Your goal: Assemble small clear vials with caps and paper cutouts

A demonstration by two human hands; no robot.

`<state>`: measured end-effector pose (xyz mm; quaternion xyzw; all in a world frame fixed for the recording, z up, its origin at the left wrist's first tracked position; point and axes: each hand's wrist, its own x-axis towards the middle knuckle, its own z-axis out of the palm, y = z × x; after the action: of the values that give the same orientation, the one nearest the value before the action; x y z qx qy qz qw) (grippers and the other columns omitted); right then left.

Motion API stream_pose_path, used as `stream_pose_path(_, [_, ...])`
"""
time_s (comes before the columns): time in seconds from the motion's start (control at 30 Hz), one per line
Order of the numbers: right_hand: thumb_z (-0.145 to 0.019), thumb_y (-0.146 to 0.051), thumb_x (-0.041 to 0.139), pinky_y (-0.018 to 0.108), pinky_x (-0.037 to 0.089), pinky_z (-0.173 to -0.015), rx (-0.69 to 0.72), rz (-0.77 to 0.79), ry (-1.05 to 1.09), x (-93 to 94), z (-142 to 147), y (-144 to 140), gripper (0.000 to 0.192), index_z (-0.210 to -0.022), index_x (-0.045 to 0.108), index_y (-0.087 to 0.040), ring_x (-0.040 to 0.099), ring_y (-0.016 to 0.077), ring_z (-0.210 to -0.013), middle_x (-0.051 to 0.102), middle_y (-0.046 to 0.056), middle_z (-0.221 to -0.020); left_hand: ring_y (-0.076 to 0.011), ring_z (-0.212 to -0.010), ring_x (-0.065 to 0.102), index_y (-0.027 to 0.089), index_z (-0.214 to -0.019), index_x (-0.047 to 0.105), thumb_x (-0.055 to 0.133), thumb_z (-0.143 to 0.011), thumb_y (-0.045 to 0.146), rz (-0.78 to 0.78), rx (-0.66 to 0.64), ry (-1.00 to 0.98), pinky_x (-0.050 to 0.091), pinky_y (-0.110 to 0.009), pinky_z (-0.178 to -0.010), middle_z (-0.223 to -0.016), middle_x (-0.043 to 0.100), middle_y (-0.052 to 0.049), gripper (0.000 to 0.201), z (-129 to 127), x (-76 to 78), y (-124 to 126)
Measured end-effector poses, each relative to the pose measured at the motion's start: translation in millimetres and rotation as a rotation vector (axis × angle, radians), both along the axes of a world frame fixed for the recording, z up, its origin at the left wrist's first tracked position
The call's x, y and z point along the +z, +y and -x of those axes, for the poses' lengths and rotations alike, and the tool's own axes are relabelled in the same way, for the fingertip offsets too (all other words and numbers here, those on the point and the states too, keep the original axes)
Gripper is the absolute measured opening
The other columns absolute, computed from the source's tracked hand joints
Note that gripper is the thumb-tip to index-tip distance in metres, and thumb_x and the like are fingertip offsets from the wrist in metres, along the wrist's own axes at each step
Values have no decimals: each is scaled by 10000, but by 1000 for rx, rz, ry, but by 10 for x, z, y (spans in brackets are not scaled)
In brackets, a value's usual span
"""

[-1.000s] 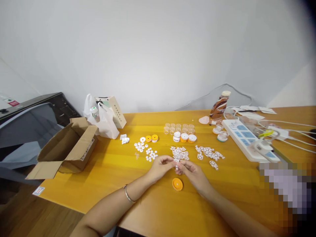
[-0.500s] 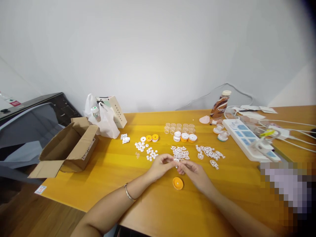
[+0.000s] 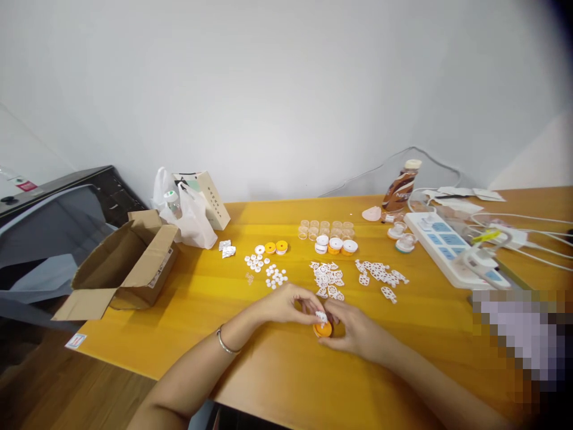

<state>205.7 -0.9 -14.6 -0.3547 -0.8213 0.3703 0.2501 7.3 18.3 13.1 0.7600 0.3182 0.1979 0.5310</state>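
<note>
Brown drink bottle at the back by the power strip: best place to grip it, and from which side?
Judging from its pose, take the brown drink bottle around its body just below the pale cap, coming from the front left. It stands about upright, and the power strip and white cables crowd its right side, while the tabletop to its left is barer.

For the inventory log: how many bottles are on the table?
2: a brown drink bottle at the back right, and a small green-capped bottle by the white plastic bag. Others may be hidden.
</note>
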Motion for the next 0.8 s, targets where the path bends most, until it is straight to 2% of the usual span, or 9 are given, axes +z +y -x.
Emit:
stream_pose_path(0.13, [-663,-214,652,253,378,-597,-5,8,12,-6,4,15,110,-707,550,-210,490,153,-649,552,-11,-691,-143,-761,611,129,-911,659,618,-743,344,-61,13,71,465,-238,-722,-843,674,-75,276,-3,3,3])
stream_pose_path(0.27, [-694,-227,631,245,377,-571,-31,-3,25,-54,23,30,89,-727,550,-214,476,142,-620,527,-21,-669,-157,-802,621,128,-921,654,600,-758,347,-76,3,47,465,-246,-747,-884,678,-85,278,-1,5,11])
stream_pose_path(0.43, [-727,-237,596,236,378,-547,-95,-16,61,-102,67,36,48,-771,591,-219,470,140,-608,538,-17,-661,-140,-760,611,138,-905,658,590,-768,350,-148,85,58,461,-235,-744,-841,676,-64,261,3,-38,37])
stream_pose_path(0.6, [-731,-251,591,232,375,-537,-100,-24,49,-98,76,43,93,-815,616,-221,470,135,-583,542,-21,-642,-141,-773,604,137,-901,654,604,-759,335,-154,59,60,455,-239,-758,-850,673,-64,249,15,-40,48])
stream_pose_path(0.8, [-723,-254,597,229,366,-520,-114,-44,71,-100,69,49,67,-778,616,-220,465,136,-575,525,-24,-609,-133,-761,595,144,-898,644,593,-772,311,-195,59,85,446,-230,-741,-843,665,-57,215,-7,-24,26])
